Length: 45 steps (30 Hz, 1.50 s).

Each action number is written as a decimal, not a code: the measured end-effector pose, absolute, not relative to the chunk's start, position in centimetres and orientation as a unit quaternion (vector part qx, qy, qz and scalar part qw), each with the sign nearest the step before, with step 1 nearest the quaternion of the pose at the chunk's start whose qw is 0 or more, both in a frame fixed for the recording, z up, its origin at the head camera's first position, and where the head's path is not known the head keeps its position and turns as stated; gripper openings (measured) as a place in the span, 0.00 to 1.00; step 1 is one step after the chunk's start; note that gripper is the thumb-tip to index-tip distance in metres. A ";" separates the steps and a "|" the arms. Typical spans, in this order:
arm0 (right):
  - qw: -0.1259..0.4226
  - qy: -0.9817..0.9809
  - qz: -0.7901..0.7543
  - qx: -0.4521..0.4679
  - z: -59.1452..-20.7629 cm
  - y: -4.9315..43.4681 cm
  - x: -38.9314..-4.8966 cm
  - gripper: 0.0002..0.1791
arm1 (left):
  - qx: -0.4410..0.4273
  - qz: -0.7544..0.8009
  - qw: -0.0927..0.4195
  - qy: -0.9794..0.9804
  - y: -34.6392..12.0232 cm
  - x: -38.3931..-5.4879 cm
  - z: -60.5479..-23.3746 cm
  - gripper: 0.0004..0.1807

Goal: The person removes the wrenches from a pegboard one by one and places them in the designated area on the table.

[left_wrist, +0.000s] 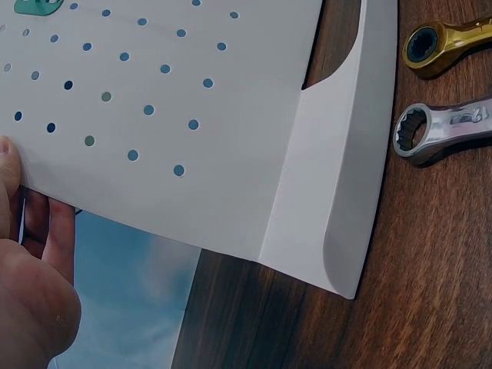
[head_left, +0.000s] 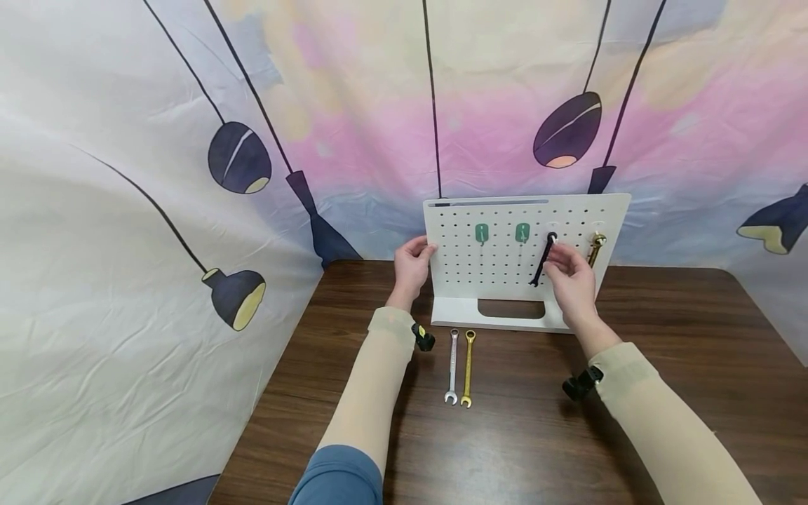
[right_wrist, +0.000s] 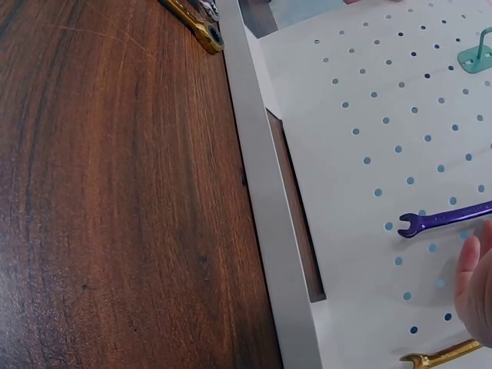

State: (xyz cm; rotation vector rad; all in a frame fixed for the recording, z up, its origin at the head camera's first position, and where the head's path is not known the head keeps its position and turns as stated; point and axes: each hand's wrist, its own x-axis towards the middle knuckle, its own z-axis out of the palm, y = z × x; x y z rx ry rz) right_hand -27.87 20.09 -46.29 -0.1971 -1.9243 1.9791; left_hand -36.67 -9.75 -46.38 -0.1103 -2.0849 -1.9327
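A white pegboard (head_left: 456,291) stands upright on the table. My left hand (head_left: 412,266) grips its left edge, thumb in front and fingers behind, as the left wrist view shows. A dark purple combination wrench (right_wrist: 446,218) hangs at a hook on the board, open end downward. My right hand (head_left: 571,280) pinches the wrench near its upper end; the contact itself is partly hidden. To its right a gold wrench (head_left: 595,250) hangs on another hook, partly behind the right hand. Two green hooks, a left one (head_left: 482,233) and a right one (head_left: 522,233), bear nothing.
On the brown wooden table (head_left: 517,428) a silver wrench (head_left: 452,368) and a yellow-gold wrench (head_left: 468,368) lie side by side before the board's base. Behind the table hangs a painted cloth (head_left: 372,126) with lamp drawings.
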 end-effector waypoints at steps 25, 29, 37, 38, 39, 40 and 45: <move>0.166 -0.694 0.696 -0.085 -46.7 20.2 -27.2 0.19 | -0.033 -0.680 0.148 -0.718 -9.6 -36.7 -46.4 0.11; 0.168 -0.694 0.695 -0.087 -47.0 20.3 -27.2 0.13 | -0.036 -0.680 0.148 -0.717 -9.7 -36.7 -46.5 0.11; 0.163 -0.705 0.685 -0.079 -47.7 20.6 -27.0 0.10 | -0.038 -0.675 0.150 -0.721 -9.7 -36.7 -46.6 0.11; 0.162 -0.707 0.684 -0.076 -47.8 20.6 -27.0 0.11 | -0.038 -0.675 0.150 -0.722 -9.7 -36.7 -46.5 0.11; 0.162 -0.707 0.684 -0.074 -47.8 20.6 -27.0 0.12 | -0.038 -0.675 0.151 -0.721 -9.7 -36.7 -46.5 0.11; 0.161 -0.707 0.685 -0.071 -47.9 20.7 -26.9 0.13 | -0.039 -0.675 0.151 -0.721 -9.7 -36.7 -46.5 0.11; 0.165 -0.702 0.690 -0.061 -48.3 20.7 -26.8 0.13 | -0.040 -0.676 0.151 -0.720 -9.7 -36.7 -46.5 0.11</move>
